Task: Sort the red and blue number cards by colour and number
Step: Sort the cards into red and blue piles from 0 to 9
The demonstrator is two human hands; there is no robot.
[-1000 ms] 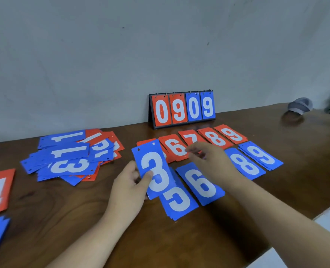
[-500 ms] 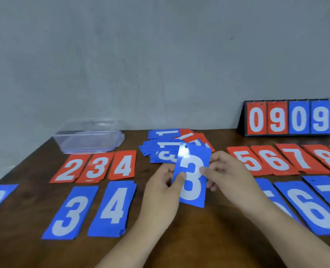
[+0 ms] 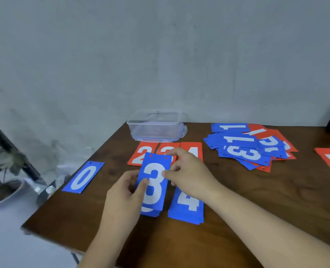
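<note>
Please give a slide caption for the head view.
Left hand and right hand hold a blue 3 card over the blue 3 pile, beside the blue 4 pile.

We see a table (image 3: 257,200) of dark brown wood, its grain showing under a smooth, faintly glossy finish. The blue 3 card (image 3: 154,182) looks like thin, smooth plastic with a slight sheen. The container (image 3: 154,130) is clear glossy plastic, and the wall (image 3: 160,55) is matt grey plaster.
</note>
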